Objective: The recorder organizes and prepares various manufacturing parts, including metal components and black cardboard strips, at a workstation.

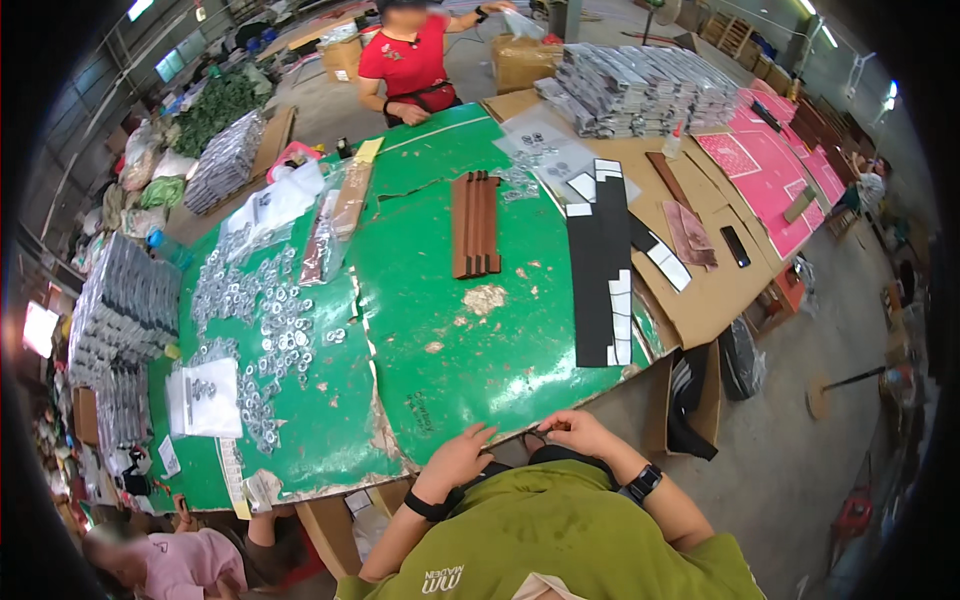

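Observation:
My left hand [458, 462] is at the front edge of the green table [460, 370], fingers stretched out and holding nothing. My right hand [583, 436] hovers by the same edge, its fingers loosely bent and apart, with nothing visible in them. Beyond my hands, a row of reddish-brown slats [475, 225] with dark notched ends lies on the green top. To its right is a long black strip [590, 260] with white patches. Many small clear packets with ring-shaped pieces [285, 335] are spread over the left part of the table.
A person in red [410, 60] stands at the far edge; another in pink [190, 560] is low at left. Wrapped bundles are stacked at left [125, 300] and far right [650, 90]. A phone [735, 246] lies on cardboard. An open carton [655, 410] stands below the right edge.

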`<state>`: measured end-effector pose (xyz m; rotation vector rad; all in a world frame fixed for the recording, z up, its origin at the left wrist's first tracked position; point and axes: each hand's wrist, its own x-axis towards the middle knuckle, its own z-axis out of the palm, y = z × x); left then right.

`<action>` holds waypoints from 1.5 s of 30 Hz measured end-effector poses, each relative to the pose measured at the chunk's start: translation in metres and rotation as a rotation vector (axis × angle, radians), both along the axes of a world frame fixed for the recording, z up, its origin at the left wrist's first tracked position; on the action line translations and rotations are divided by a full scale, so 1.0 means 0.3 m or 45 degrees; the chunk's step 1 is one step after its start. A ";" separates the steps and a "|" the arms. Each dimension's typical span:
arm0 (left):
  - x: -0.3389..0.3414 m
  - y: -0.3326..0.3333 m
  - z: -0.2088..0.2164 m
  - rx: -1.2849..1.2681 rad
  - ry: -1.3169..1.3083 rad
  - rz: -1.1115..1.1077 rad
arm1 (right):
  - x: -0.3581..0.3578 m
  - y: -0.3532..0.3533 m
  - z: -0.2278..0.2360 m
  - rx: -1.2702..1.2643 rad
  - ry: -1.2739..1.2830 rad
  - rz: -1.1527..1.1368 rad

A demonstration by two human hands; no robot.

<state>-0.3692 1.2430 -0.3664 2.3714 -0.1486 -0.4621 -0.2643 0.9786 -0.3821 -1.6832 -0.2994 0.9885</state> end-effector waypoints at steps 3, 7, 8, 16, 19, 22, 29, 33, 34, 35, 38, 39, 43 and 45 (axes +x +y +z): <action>-0.034 0.036 -0.038 0.004 0.049 -0.036 | -0.075 -0.012 -0.033 -0.021 -0.003 -0.107; -0.049 0.075 -0.088 0.020 0.042 -0.087 | -0.143 0.005 -0.023 -0.105 -0.047 -0.099; -0.047 0.075 -0.087 0.012 0.042 -0.096 | -0.151 0.009 -0.027 -0.110 -0.024 -0.087; -0.015 0.049 -0.080 0.022 0.078 -0.156 | -0.153 -0.003 -0.024 -0.163 0.047 -0.127; 0.008 0.020 -0.066 0.006 0.003 -0.158 | -0.121 -0.039 -0.021 -0.120 0.097 -0.103; 0.037 -0.024 -0.058 0.062 -0.002 -0.146 | -0.072 -0.093 0.013 -0.055 0.192 -0.135; 0.130 -0.239 -0.055 0.147 0.085 -0.226 | 0.021 -0.403 -0.025 0.237 0.440 -0.610; 0.202 -0.412 -0.033 0.109 0.084 -0.217 | 0.070 -0.640 -0.077 0.224 0.461 -0.848; 0.222 -0.455 -0.024 0.097 0.077 -0.204 | 0.078 -0.705 -0.103 0.207 0.440 -0.884; 0.244 -0.497 -0.019 0.101 0.082 -0.199 | 0.086 -0.760 -0.121 0.209 0.446 -0.879; 0.300 -0.616 -0.013 0.137 0.118 -0.205 | 0.105 -0.899 -0.161 0.182 0.422 -1.044; 0.318 -0.650 -0.015 0.145 0.097 -0.209 | 0.119 -0.937 -0.173 0.178 0.431 -1.034; 0.361 -0.731 -0.006 0.094 0.058 -0.213 | 0.164 -1.031 -0.205 0.092 0.437 -1.063; 0.375 -0.731 -0.006 0.078 0.110 -0.153 | 0.193 -1.043 -0.209 0.071 0.428 -1.088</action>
